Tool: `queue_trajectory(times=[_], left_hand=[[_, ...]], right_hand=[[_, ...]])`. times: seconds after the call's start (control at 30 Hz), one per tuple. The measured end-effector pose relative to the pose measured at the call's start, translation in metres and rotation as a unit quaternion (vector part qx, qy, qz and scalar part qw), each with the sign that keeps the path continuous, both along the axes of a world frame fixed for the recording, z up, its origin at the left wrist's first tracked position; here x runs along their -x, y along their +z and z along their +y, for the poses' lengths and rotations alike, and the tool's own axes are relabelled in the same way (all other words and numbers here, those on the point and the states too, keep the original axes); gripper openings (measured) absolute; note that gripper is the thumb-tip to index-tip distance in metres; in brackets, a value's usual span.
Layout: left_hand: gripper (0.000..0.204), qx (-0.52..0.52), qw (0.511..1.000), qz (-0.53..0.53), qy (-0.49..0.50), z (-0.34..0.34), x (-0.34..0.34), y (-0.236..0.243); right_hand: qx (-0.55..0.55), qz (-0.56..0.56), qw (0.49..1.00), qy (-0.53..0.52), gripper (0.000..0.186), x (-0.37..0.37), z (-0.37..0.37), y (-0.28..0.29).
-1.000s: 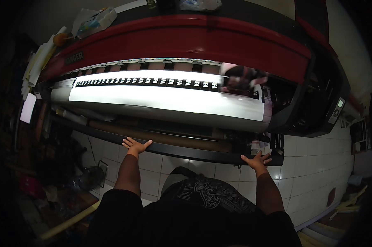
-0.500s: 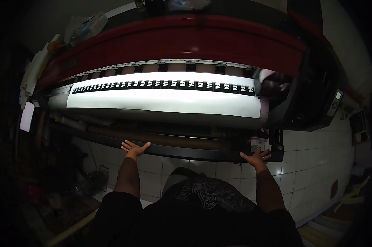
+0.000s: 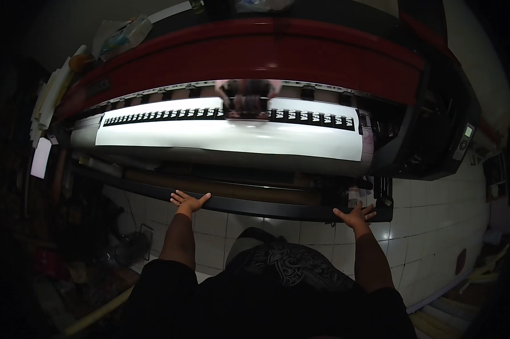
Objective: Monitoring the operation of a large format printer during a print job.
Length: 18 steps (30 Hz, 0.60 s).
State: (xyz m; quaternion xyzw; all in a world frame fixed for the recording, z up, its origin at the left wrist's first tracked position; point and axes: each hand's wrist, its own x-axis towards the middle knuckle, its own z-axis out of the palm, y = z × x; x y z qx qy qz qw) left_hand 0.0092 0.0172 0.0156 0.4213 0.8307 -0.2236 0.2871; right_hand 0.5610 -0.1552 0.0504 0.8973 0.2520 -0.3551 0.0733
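Before me stands a wide-format printer (image 3: 255, 51) with a long red cover. My left hand (image 3: 189, 201) rests with spread fingers on the dark front bar (image 3: 266, 210), left of its middle. Near the bar's right end my right hand (image 3: 355, 216) lies on it, fingers also apart. Neither hand holds anything. A white printed sheet (image 3: 227, 135) stretches across the lit bed, carrying a row of black blocks with white lettering. The blurred print carriage (image 3: 247, 99) sits over the sheet, right of its middle, and hides part of the row.
A control panel (image 3: 465, 138) with a small lit screen is on the printer's right end. Paper rolls (image 3: 54, 96) lean at the left, next to a plastic bag (image 3: 121, 37) on the cover. A fan (image 3: 132, 246) stands on the tiled floor (image 3: 421, 226) at the lower left.
The print carriage has moved left from the right end of the bed to over the sheet. Both hands stay on the bar, and the view has shifted slightly.
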Motion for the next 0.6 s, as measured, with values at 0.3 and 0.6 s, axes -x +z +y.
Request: queue_trajectory(times=[0.3, 0.6], left_hand=[[0.150, 0.004, 1.000, -0.013, 0.013, -0.001, -0.003, 0.007], [0.150, -0.006, 1.000, -0.022, 0.020, -0.002, -0.001, 0.006]], right_hand=[[0.015, 0.003, 1.000, 0.007, 0.135, -0.003, 0.001, -0.008], [0.011, -0.002, 1.000, 0.000, 0.134, 0.001, 0.003, -0.004]])
